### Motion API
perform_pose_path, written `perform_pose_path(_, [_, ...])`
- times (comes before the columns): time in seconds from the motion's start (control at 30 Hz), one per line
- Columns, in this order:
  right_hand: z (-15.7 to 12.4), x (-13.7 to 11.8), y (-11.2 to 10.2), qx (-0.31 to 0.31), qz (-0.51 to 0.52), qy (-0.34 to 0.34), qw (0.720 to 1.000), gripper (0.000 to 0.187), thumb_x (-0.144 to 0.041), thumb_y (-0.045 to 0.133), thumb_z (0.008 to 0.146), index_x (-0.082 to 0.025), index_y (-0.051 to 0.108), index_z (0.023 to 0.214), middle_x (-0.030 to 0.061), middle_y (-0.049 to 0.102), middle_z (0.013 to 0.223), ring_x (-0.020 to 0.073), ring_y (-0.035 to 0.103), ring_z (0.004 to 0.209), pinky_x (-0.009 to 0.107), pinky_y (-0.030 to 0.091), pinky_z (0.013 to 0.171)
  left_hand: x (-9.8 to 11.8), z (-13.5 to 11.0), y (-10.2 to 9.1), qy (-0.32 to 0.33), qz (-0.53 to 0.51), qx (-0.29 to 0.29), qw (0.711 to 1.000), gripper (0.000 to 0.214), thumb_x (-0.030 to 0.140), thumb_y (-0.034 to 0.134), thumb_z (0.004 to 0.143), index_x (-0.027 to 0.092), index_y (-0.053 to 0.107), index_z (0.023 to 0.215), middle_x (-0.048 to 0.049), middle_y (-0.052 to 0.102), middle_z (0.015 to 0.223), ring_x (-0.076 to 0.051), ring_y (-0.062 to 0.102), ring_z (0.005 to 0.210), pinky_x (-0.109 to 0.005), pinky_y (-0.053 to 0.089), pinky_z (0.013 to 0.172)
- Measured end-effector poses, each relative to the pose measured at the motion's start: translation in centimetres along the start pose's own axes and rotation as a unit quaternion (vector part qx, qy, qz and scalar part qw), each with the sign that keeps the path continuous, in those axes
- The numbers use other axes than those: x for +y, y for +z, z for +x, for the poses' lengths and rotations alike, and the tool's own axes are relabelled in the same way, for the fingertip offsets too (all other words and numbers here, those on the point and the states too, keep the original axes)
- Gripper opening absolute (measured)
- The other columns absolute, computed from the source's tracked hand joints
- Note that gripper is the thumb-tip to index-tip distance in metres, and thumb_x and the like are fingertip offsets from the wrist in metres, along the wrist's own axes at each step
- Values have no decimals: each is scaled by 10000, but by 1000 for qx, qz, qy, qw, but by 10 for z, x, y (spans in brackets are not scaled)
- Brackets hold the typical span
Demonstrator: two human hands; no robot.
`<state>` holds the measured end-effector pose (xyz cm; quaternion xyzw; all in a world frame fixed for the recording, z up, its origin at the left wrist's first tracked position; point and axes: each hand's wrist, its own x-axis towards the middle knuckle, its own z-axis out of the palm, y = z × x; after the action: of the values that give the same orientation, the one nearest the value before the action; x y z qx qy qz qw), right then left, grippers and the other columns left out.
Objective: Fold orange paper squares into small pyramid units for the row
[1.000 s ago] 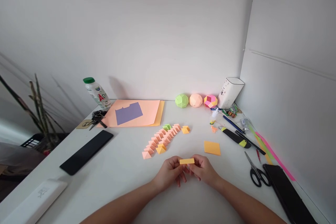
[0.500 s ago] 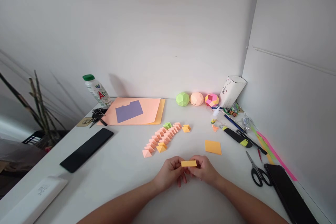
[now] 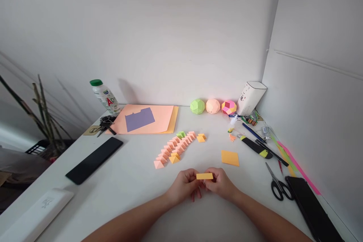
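Observation:
Between my left hand (image 3: 184, 186) and my right hand (image 3: 220, 183) is a small folded piece of orange paper (image 3: 204, 176), pinched at both ends above the near part of the table. The fingers of both hands are closed on it, and some fingertips are hidden behind it. Just beyond the right hand lies a flat orange paper square (image 3: 230, 158). Ahead of the left hand, folded peach paper units (image 3: 167, 151) stand in two slanting rows, with orange units (image 3: 174, 158) and green units (image 3: 180, 135) among them. Another orange folded piece (image 3: 201, 138) sits apart to their right.
Green (image 3: 197, 106), peach (image 3: 212, 106) and multicoloured paper balls (image 3: 228, 107) line the wall. Scissors (image 3: 278, 185), a utility knife (image 3: 253, 146) and a black phone-like slab (image 3: 313, 208) lie right. Left are paper sheets (image 3: 164, 119), a bottle (image 3: 104, 96) and a dark slab (image 3: 95, 160).
Hardly anything differs. Both hands keep the folded orange paper in almost the same place, and the view has shifted very slightly.

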<state>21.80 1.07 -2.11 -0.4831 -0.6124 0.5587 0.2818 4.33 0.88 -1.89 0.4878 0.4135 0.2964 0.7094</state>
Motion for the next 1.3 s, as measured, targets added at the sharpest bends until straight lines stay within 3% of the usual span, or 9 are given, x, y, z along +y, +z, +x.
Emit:
perform_pose_path(0.5, [-2, -6, 0, -2, -15, -5, 1000, 108, -129, 497, 650, -177, 416, 596, -81, 325, 499, 62, 262, 466, 198, 211, 421, 2, -2, 1, -27, 38, -31, 998, 339, 503, 534, 776, 182, 431, 740, 34, 599, 532, -97, 532, 389, -199, 360, 361])
perform_pose_path(0.83, [-1, -1, -5, -33, 18, 43, 998, 34, -165, 485, 690, -173, 465, 664, -58, 521, 529, 49, 380, 358, 165, 297, 326, 10, -3, 0, -35, 11, -43, 998, 384, 541, 545, 753, 174, 430, 744, 38, 587, 505, -86, 511, 355, -190, 354, 339])
perform_pose_path(1.3, [-1, 1, -9, -34, 69, 45, 996, 28, -172, 484, 672, -177, 459, 661, -71, 541, 497, 41, 395, 314, 161, 306, 332, 9, -3, -1, -32, -11, -27, 999, 395, 552, 570, 729, 179, 441, 740, 29, 607, 504, -102, 523, 345, -200, 366, 334])
